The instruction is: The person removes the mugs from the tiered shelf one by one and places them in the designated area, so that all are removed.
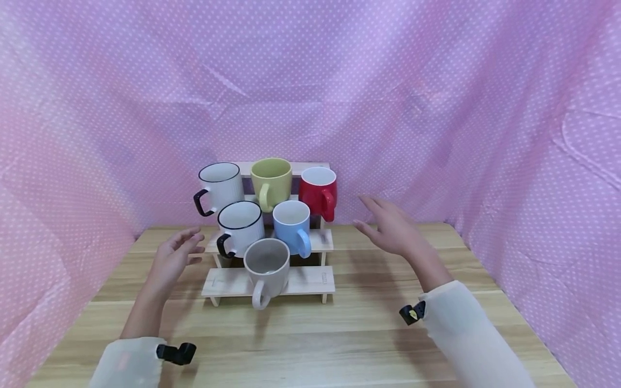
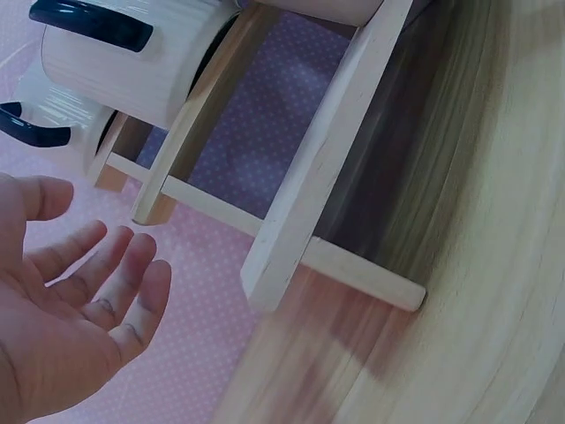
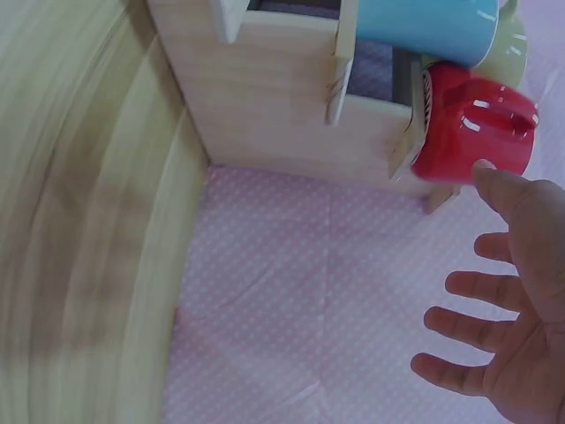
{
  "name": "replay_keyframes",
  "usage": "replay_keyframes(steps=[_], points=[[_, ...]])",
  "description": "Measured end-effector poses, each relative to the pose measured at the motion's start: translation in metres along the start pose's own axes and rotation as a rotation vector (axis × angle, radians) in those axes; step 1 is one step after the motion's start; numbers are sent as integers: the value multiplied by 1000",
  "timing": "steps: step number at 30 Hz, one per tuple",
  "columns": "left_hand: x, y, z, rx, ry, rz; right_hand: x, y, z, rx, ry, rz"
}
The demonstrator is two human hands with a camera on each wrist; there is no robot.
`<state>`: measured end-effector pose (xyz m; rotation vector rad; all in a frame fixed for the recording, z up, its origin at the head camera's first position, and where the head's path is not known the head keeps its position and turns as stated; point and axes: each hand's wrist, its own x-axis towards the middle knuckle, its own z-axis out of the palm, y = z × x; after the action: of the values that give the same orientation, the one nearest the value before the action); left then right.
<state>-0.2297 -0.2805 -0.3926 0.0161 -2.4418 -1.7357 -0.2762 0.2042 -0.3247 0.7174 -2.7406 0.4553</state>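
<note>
Six mugs fill a stepped wooden rack [image 1: 310, 280]. On its upper step stand a white mug with a black handle [image 1: 223, 188], a yellow-green mug [image 1: 278, 186] and a red mug [image 1: 312, 196]. Lower down are a second black-handled white mug [image 1: 245, 237] and a light blue mug [image 1: 288, 229]. A grey-beige mug [image 1: 274, 269] sits on the front step. My left hand [image 1: 174, 253], fingers loosely bent and holding nothing, is left of the rack. My right hand [image 1: 393, 226] is spread beyond the rack's right side, nearest the red mug, with nothing in it.
The rack stands on a wood-grain table [image 1: 315, 345]. Pink-purple dotted cloth [image 1: 388, 97] hangs behind the table and along both sides. A small black device sits on each sleeve cuff [image 1: 451, 302].
</note>
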Motion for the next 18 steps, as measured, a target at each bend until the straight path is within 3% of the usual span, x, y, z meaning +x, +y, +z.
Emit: replay_keyframes(steps=[5, 18], points=[[3, -3, 3, -58, 13, -45, 7, -16, -3, 14, 15, -15], [6, -4, 10, -436, 18, -94, 18, -44, 0, 51, 60, -44]])
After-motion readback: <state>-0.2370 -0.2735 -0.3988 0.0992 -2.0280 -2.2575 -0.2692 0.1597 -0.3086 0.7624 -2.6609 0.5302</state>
